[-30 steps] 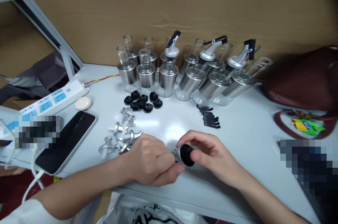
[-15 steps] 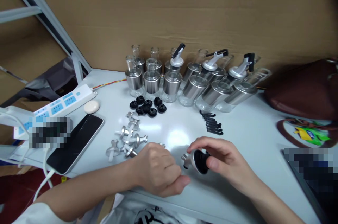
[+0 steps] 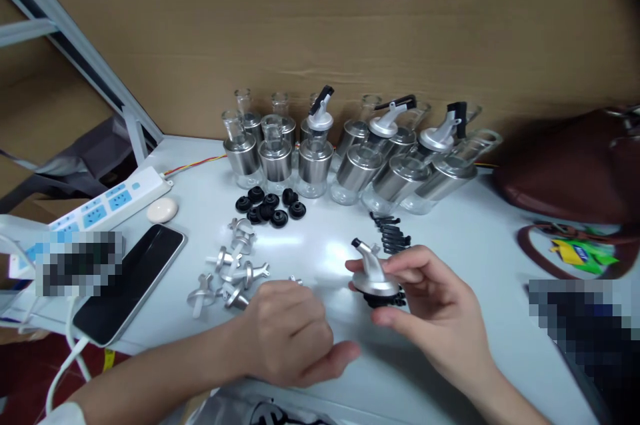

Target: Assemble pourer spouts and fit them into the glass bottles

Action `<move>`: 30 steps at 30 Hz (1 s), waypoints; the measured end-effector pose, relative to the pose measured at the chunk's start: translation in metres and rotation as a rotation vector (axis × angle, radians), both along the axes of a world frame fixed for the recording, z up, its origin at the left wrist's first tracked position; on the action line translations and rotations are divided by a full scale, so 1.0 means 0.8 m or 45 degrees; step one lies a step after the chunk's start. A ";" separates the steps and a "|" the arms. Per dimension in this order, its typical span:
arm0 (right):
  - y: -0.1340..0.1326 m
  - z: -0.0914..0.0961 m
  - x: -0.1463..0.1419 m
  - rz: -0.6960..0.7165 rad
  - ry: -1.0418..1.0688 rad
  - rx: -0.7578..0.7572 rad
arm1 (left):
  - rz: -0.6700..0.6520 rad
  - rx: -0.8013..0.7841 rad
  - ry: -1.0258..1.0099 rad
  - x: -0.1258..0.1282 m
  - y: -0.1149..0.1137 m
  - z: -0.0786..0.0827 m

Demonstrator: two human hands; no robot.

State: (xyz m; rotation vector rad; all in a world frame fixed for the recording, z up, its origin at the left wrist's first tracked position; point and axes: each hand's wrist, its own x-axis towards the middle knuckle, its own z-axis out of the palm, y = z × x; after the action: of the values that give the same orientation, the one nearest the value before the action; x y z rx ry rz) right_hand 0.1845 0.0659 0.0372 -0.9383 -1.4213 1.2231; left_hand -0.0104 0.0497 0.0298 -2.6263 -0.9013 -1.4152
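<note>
In my right hand (image 3: 435,298) is a bottle pourer (image 3: 376,281), a silver spout and disc over a black rubber stopper, held between thumb and fingers. Its spout points up and tilts left. My left hand (image 3: 295,331) is closed near the table's front, back upward and thumb pointing right; whatever its curled fingers may hold is hidden. Several loose silver spouts (image 3: 247,273) lie left of it. Black ribbed stoppers (image 3: 265,211) sit in a cluster further back. Small black levers (image 3: 393,238) lie in a row beyond my right hand.
Several glass bottles with metal sleeves (image 3: 315,161) stand along the back, three with pourers fitted. At left are a power strip (image 3: 115,201), a white round case (image 3: 163,210) and a phone (image 3: 135,281). A brown bag (image 3: 560,165) and green-yellow packets (image 3: 585,255) are at right.
My right hand has turned the pourer from lying sideways to spout-up, moving it slightly up. My left hand stays closed. The whole view has shifted a little.
</note>
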 end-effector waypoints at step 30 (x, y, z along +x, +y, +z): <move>0.083 -0.001 0.081 -0.414 -1.383 0.464 | -0.210 -0.767 -0.020 0.010 0.010 -0.003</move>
State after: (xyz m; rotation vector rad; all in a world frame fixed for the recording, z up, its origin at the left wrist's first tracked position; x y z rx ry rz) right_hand 0.2496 0.1323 0.0365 -1.5849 -2.0863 0.1169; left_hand -0.0028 0.0577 0.0273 -3.1804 -1.3158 -1.3635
